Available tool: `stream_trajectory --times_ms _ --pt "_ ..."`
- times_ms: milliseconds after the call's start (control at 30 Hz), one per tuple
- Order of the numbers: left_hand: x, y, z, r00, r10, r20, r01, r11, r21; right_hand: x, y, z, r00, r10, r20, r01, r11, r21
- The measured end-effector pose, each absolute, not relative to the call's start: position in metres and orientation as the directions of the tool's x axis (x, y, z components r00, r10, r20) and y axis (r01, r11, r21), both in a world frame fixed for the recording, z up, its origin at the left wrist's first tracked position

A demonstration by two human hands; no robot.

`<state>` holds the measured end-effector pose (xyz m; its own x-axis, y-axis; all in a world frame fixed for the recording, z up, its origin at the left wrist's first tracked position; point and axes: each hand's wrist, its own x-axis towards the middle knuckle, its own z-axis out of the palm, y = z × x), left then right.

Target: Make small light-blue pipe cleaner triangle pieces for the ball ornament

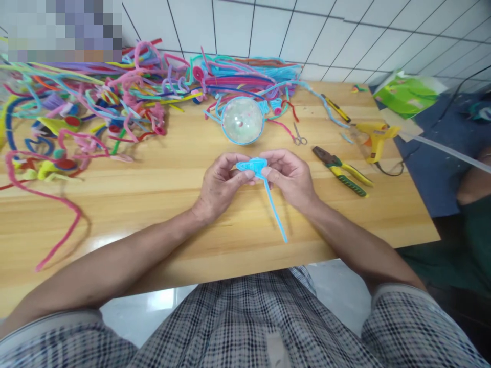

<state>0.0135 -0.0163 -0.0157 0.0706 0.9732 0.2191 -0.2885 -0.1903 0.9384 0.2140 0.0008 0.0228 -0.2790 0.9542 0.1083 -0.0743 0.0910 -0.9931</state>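
A blue pipe cleaner (275,210) is wound into a small flat coiled shape, and its straight loose end points down toward the table's front edge. My left hand (222,184) pinches the left side of the coil between thumb and fingers. On the other side, my right hand (291,178) grips it where the loose end leaves the coil. Both hands are just above the wooden table. Beyond them sits a clear round ball (243,120) with a blue rim around it. Small scissors (299,136) lie a little past my right hand.
Combination pliers (340,173) and a yellow glue gun (375,137) lie at the right, with a yellow utility knife (336,108) behind. Heaped pipe cleaners (238,82) line the back and left. A green package (408,94) is beyond the right edge, where another person's arm (475,179) shows.
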Motion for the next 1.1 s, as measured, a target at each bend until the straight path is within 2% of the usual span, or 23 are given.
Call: stream_trajectory --times_ms 233,400,567,767,1100 --pt "0.013 -0.021 -0.016 0.055 0.969 0.242 -0.212 -0.225 0.951 0.212 -0.001 0.023 -0.274 0.954 0.124 -0.082 0.106 -0.991" --pt "0.012 -0.018 -0.015 0.024 0.979 0.201 -0.248 -0.189 0.95 0.213 0.0 0.019 -0.281 0.948 0.148 -0.083 0.13 -0.988" --pt "0.009 -0.013 -0.016 0.001 0.991 0.137 -0.296 -0.131 0.946 0.214 -0.004 0.013 -0.281 0.925 0.257 0.053 0.282 -0.958" --pt "0.013 -0.016 -0.022 -0.025 0.99 0.14 -0.237 -0.142 0.961 0.215 -0.008 0.007 -0.225 0.909 0.352 0.26 0.404 -0.877" --pt "0.018 -0.012 -0.029 0.1 0.991 0.087 -0.32 -0.05 0.946 0.221 0.004 0.004 -0.263 0.861 0.435 0.316 0.503 -0.804"
